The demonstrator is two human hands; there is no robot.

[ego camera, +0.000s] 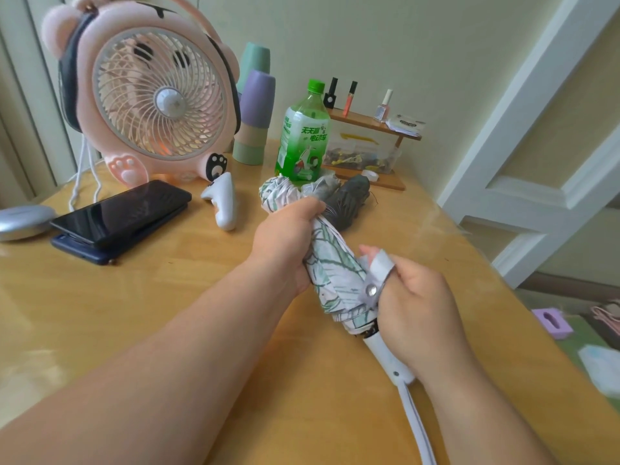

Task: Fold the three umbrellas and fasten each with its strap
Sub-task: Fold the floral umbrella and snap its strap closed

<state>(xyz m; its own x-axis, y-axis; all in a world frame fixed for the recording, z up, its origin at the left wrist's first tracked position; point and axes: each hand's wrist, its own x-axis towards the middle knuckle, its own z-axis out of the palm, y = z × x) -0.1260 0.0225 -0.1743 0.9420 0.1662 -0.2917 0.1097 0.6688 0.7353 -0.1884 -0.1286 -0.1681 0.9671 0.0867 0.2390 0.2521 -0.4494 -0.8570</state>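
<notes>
Glossy wooden table [141, 297], cloth umbrella [332, 266], metal strap snap [370, 290]

green bottle [302, 135]: its label is showing white Chinese characters, "天天赢" above "电动车".
packet [406, 124]: its dark print is showing too small to read.

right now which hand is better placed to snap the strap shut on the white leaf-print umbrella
Right. The right hand pinches the white snap strap; the left hand grips the folded white leaf-print umbrella, holding it bundled.
</notes>
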